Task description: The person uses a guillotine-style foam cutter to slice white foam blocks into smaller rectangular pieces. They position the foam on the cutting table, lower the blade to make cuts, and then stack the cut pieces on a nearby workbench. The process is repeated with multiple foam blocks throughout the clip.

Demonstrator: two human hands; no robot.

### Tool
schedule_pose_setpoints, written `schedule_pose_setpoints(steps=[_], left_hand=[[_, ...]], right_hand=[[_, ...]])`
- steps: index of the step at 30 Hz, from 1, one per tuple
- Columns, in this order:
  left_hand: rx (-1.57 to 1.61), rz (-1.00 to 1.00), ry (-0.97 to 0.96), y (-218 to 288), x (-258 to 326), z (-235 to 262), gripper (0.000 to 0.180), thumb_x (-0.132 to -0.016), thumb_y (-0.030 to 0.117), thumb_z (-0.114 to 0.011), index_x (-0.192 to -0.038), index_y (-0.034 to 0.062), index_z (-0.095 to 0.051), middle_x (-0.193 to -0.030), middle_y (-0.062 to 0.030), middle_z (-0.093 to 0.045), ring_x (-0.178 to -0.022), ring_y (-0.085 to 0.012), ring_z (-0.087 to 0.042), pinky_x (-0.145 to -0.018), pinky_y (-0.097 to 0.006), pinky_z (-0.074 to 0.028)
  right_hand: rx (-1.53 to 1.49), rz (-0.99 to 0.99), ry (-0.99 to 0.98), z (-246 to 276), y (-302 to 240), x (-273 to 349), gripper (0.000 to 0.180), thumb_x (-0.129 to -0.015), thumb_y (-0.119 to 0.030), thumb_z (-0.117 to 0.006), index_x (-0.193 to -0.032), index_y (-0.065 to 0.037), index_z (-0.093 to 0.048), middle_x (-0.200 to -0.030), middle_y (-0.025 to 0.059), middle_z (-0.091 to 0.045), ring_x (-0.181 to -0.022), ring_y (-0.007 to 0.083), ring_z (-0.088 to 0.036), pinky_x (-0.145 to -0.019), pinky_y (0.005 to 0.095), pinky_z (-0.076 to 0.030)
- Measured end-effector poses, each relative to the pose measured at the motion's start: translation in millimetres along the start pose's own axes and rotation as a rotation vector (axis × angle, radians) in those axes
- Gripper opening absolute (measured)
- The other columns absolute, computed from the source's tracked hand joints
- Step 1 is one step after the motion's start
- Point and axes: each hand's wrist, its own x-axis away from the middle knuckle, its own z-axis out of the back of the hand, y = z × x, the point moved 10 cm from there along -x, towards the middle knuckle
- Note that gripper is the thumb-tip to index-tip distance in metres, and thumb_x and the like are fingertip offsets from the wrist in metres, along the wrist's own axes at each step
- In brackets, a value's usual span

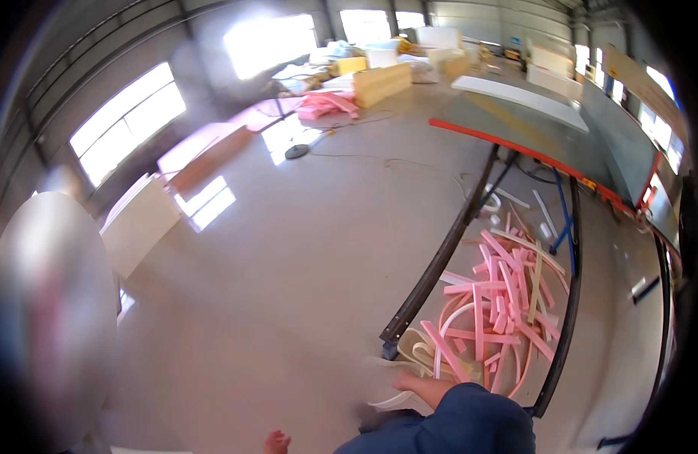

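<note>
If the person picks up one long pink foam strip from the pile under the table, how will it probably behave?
The pink foam strips are thin, and several curve on the floor, so one would probably sag and flop. Being foam offcuts, they look light for their size. They lie crossed over each other, so lifting one may drag neighbours along.

Foam strips (500,303) under surface: pink, few cream-white among them. Surface (591,144): grey-green top, red edge, black legs. White sheet (519,94) on surface. Sleeve (462,424): dark blue. Floor (288,265): pale grey-beige, glossy. Far foam blocks (380,82): yellow; pile (326,104) beside: pink.
</note>
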Motion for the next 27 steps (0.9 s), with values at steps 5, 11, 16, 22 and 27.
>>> schedule_pose_setpoints(steps=[5,11,16,22,27], left_hand=[[-0.189,0.132,-0.304,10,-132,-9,0.032,-0.089,0.018,-0.062,-0.115,0.0000,-0.063,-0.111,-0.0154,-0.066,-0.106,-0.0246,-0.063,-0.088,-0.039,-0.052],[-0.300,0.290,-0.362,0,-303,51,0.033,-0.092,0.021,-0.057,-0.118,0.0014,-0.062,-0.117,-0.0154,-0.064,-0.110,-0.0254,-0.062,-0.090,-0.041,-0.052],[-0.531,0.280,-0.425,10,-490,100,0.035,-0.094,0.023,-0.052,-0.121,0.0025,-0.062,-0.122,-0.0155,-0.063,-0.113,-0.0260,-0.061,-0.091,-0.042,-0.052],[-0.564,-0.019,-0.300,170,-766,61,0.038,-0.092,0.027,-0.055,-0.123,0.0050,-0.063,-0.123,-0.0153,-0.064,-0.113,-0.0301,-0.061,-0.093,-0.043,-0.051],[-0.214,-0.302,-0.260,521,-900,-79,0.049,-0.085,0.037,-0.066,-0.122,0.0054,-0.064,-0.121,-0.0134,-0.067,-0.113,-0.0316,-0.062,-0.095,-0.042,-0.050]], right_hand=[[-0.057,0.036,0.132,113,-38,-76,0.038,-0.081,-0.040,-0.059,-0.100,-0.011,-0.074,-0.103,0.0174,-0.071,-0.098,0.0362,-0.067,-0.084,0.0466,-0.053],[-0.461,-0.533,0.286,230,39,-157,0.036,-0.081,-0.039,-0.060,-0.099,-0.013,-0.075,-0.100,0.0145,-0.072,-0.096,0.0329,-0.068,-0.083,0.0441,-0.054],[0.038,-0.428,0.085,205,74,-199,0.025,-0.085,-0.030,-0.059,-0.086,-0.011,-0.076,-0.094,0.0113,-0.073,-0.082,0.0301,-0.070,-0.075,0.0448,-0.056],[-0.670,-0.704,0.042,223,74,-276,0.035,-0.081,-0.038,-0.060,-0.090,-0.008,-0.075,-0.097,0.0140,-0.072,-0.086,0.0300,-0.069,-0.079,0.0412,-0.055],[-0.718,-0.827,0.181,292,114,-370,0.034,-0.079,-0.039,-0.060,-0.091,-0.011,-0.075,-0.098,0.0110,-0.073,-0.092,0.0286,-0.070,-0.083,0.0408,-0.054]])
